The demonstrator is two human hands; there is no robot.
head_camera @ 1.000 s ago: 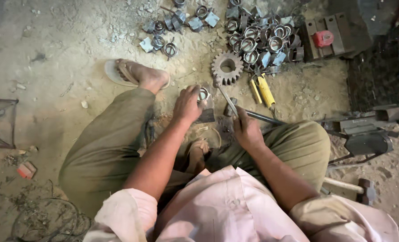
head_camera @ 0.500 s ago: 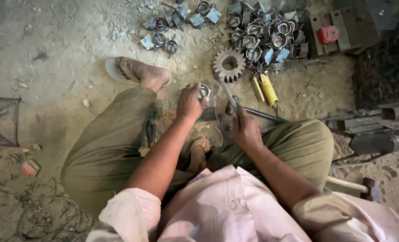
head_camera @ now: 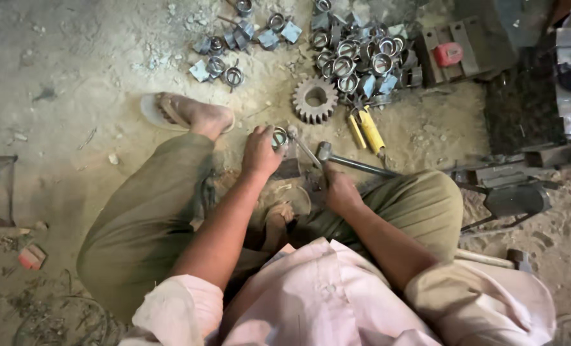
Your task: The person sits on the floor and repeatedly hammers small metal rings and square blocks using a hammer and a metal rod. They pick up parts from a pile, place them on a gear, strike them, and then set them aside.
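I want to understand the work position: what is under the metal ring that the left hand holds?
The left hand grips the metal ring above a dark metal block on the sandy floor. Whether they touch stays hidden behind the ring and hand.

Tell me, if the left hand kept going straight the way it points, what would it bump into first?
Probably the toothed grey metal gear wheel on the sandy floor, though depth is unclear. The left hand already holds a small shiny metal ring and points up toward it.
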